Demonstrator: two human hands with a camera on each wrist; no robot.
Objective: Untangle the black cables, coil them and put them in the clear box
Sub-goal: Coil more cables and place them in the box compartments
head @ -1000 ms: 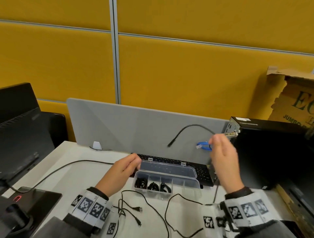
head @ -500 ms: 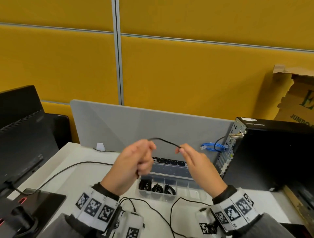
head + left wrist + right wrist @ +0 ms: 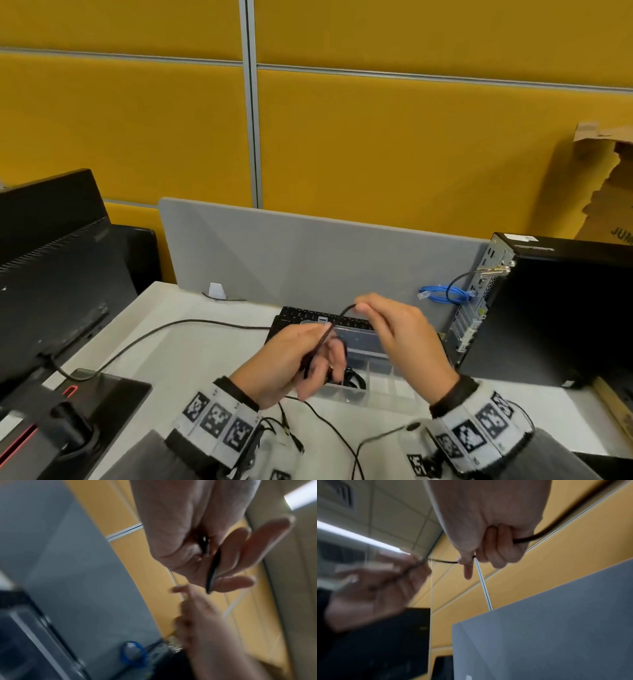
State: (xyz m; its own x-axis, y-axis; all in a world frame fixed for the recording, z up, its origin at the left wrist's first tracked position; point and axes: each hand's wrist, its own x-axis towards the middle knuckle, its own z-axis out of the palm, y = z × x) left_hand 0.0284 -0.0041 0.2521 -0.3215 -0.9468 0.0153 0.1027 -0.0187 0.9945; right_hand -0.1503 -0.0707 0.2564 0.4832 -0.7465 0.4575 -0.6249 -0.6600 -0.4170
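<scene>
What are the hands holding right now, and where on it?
Both hold one black cable: left hand grips its gathered part, right hand pinches the bend above.

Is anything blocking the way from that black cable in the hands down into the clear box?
Nothing visible does. The black cable, held by the left hand and right hand, hangs just above the clear box, whose lid stands open.
</scene>
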